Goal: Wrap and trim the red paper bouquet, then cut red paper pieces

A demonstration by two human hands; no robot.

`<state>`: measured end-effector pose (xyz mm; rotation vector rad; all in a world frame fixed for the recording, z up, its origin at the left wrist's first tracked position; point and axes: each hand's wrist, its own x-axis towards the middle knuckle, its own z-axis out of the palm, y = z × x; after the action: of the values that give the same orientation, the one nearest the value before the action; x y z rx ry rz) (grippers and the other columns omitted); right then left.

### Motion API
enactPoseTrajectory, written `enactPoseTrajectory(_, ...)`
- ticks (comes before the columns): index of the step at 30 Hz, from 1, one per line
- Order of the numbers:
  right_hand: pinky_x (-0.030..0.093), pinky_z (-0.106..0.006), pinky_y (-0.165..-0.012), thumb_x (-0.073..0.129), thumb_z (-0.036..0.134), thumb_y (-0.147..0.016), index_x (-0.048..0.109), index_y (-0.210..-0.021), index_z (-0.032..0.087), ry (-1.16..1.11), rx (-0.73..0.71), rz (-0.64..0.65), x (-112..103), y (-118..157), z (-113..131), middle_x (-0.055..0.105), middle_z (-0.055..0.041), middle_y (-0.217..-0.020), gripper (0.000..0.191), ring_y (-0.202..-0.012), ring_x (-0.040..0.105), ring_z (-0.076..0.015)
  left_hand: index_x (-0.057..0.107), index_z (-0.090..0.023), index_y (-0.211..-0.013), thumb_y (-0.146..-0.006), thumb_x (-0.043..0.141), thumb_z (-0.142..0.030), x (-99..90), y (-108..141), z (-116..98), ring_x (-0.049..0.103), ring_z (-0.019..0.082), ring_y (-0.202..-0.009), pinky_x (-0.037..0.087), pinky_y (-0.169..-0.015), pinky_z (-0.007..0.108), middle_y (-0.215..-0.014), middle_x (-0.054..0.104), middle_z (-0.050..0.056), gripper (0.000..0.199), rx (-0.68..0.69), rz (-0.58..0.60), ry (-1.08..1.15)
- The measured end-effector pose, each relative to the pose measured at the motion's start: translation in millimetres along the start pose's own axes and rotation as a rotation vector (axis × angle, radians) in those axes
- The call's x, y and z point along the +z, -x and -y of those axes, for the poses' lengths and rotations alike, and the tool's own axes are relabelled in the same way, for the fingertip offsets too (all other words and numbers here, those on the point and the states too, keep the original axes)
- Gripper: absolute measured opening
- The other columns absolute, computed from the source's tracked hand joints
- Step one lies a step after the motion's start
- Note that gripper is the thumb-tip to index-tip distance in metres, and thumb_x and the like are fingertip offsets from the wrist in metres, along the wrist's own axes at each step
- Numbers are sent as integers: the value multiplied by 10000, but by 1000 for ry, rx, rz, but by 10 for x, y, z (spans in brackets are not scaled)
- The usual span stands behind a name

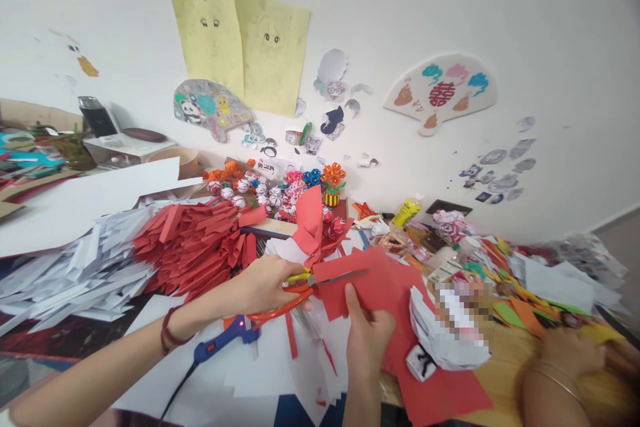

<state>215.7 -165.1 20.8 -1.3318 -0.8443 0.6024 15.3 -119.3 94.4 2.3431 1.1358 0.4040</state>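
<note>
In the head view my left hand is closed around the handles of scissors with orange and yellow grips. Their blades point right and lie across a piece of red paper. My right hand pinches that paper from below, its thumb on the front; the fingers behind are hidden. A folded red paper shape stands just behind the scissors. Beneath my left wrist lies a blue glue gun with a small red light on. Small red scraps lie on white sheets under my hands.
Heaps of red strips and white strips fill the left side. Paper flowers stand along the wall. Red sheets and crumpled white paper lie at right. Another person's blurred hand is at far right, near coloured strips.
</note>
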Motion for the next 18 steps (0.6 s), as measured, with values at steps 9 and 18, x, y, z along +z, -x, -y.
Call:
enactPoseTrajectory(9, 544, -392, -734, 731, 528, -703, 753, -833, 87, 67, -76, 23, -5, 2, -4, 686, -77, -588, 461, -741, 670, -280, 394, -191, -616, -777, 651, -460, 12, -34, 28, 250, 96, -523, 205, -514, 218, -567, 346, -54, 406, 63, -40, 54)
enactPoseTrajectory(18, 543, -403, -735, 739, 524, -696, 756, -815, 115, 85, -69, 16, -17, -16, -79, 709, -88, -647, 426, -757, 676, -295, 402, -193, -611, -779, 650, -494, 20, -47, 45, 269, 98, -516, 195, -523, 228, -556, 332, -56, 425, 66, -45, 44)
